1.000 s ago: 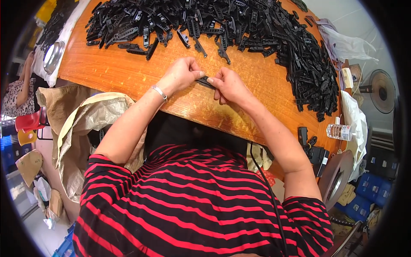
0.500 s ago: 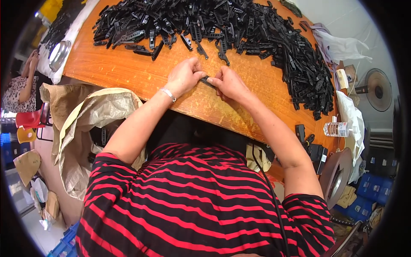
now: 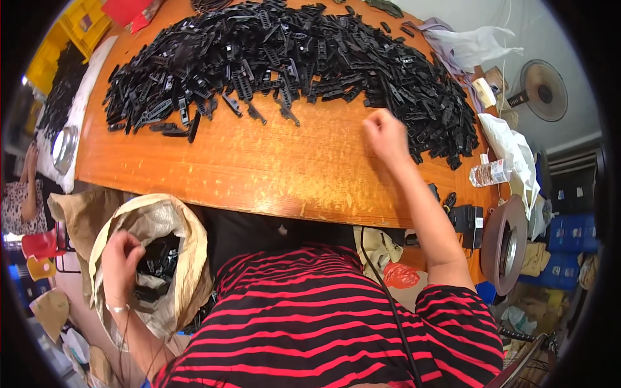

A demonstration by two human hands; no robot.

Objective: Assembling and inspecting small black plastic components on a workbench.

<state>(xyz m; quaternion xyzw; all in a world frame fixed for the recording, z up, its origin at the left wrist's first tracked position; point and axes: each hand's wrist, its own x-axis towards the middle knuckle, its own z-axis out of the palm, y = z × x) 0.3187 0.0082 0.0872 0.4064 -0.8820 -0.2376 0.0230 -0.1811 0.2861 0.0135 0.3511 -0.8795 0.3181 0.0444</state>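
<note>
My left hand (image 3: pixel 121 264) is over the mouth of a large tan woven sack (image 3: pixel 194 258) beside the table. Its fingers are loosely bent and apart, with nothing seen in them. Black plastic parts (image 3: pixel 162 255) lie down inside the sack. On the right, my right hand (image 3: pixel 388 137) is over the table, close to the inner edge of a big heap of black plastic parts (image 3: pixel 278 55). That hand is curled closed; whatever is in it, if anything, is hidden. A few narrow black parts (image 3: pixel 288 113) lie loose at the front of the heap.
The wooden table (image 3: pixel 259 174) has a worn front edge. At its right stand a clear plastic bottle (image 3: pixel 490 173), a black box (image 3: pixel 467 223) and a fan (image 3: pixel 543 90). A round metal dish (image 3: pixel 65 150) is at the left. Another person (image 3: pixel 22 204) sits beyond it.
My hands have parted from the small black part they held together. The left has swung down to the sack, the right has moved right toward the heap. The view has shifted.
</note>
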